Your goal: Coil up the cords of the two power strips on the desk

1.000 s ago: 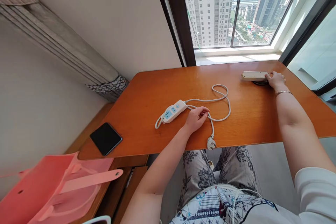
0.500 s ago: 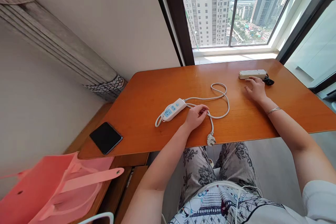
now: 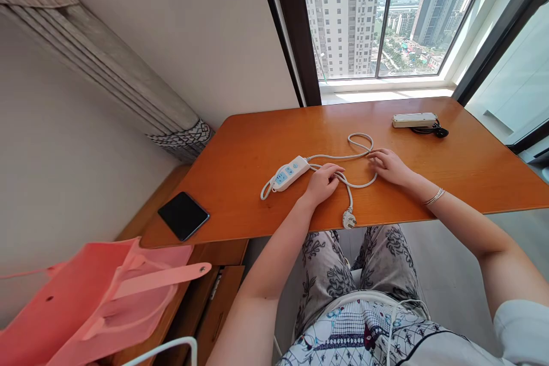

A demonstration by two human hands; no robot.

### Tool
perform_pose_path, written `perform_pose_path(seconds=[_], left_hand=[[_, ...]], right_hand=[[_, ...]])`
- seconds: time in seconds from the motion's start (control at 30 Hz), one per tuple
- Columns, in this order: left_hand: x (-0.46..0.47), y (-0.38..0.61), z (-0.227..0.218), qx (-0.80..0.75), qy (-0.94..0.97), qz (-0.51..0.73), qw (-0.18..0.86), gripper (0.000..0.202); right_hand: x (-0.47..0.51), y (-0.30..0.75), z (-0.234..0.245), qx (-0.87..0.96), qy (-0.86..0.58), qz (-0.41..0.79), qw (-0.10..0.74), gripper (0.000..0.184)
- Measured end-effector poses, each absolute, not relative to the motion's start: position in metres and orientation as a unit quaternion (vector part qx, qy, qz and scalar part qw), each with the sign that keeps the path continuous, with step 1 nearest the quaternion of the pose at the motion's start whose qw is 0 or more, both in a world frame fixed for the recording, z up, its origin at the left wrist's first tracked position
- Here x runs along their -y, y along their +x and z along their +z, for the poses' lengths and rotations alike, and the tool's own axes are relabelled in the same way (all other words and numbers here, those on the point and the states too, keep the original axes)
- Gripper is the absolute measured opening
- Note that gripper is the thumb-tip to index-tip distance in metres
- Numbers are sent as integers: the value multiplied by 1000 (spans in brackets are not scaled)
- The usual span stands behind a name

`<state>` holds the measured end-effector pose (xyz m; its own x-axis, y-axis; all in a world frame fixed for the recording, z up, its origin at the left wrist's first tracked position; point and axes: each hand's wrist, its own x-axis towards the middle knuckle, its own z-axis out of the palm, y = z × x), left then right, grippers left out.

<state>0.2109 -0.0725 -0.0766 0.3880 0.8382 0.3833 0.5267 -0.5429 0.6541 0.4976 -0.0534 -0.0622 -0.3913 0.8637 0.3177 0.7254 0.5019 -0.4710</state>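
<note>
A white power strip (image 3: 289,172) with blue sockets lies on the orange wooden table (image 3: 472,166). Its white cord (image 3: 358,148) loops to the right and ends in a plug (image 3: 348,219) at the table's front edge. My left hand (image 3: 323,183) rests on the cord just right of the strip, its fingers curled over it. My right hand (image 3: 388,166) lies on the table at the right side of the cord loop, with fingers stretched out and touching the cord. A second, beige power strip (image 3: 414,120) with a black cord (image 3: 431,131) lies at the far right.
A black phone (image 3: 183,215) lies at the table's front left corner. A pink bag (image 3: 94,297) stands at lower left beside wooden drawers (image 3: 214,309). A rolled mat (image 3: 128,86) leans on the wall. A window is behind the table.
My right hand left the beige strip at the far right and came back left to the white cord loop. My left hand stayed on the cord.
</note>
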Motion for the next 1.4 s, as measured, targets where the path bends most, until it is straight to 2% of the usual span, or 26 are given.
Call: perform_pose_path(seconds=[0.1, 0.27, 0.37, 0.5, 0.57, 0.67, 0.77, 0.87, 1.07, 1.27, 1.4], left_hand=[[74, 211, -75, -402, 832, 320, 209, 38], [77, 213, -73, -390, 837, 324, 205, 12], [78, 215, -72, -401, 811, 376, 200, 19], [81, 217, -72, -402, 789, 421, 196, 9], [83, 216, -71, -400, 773, 457, 185, 9], [85, 215, -70, -395, 742, 519, 154, 14], [85, 214, -68, -399, 709, 564, 139, 9], [84, 212, -69, -406, 669, 607, 140, 9], [73, 201, -69, -393, 541, 714, 207, 21], [66, 181, -60, -356, 444, 774, 277, 24], [61, 162, -47, -354, 381, 804, 289, 25]], right_hand=[[75, 483, -60, 856, -441, 110, 244, 27], [113, 459, -57, 903, -359, 53, 231, 44], [129, 445, -60, 936, -295, 17, 189, 49], [139, 430, -64, 964, -241, -22, 109, 34], [140, 427, -62, 968, -236, -30, 82, 30], [141, 431, -56, 965, -255, -30, 63, 25], [144, 446, -51, 960, -276, -9, 52, 20], [149, 470, -49, 948, -309, 8, 71, 28], [161, 519, -47, 903, -361, 65, 225, 26], [165, 542, -38, 893, -388, 5, 230, 23], [167, 554, -33, 875, -422, -24, 238, 24]])
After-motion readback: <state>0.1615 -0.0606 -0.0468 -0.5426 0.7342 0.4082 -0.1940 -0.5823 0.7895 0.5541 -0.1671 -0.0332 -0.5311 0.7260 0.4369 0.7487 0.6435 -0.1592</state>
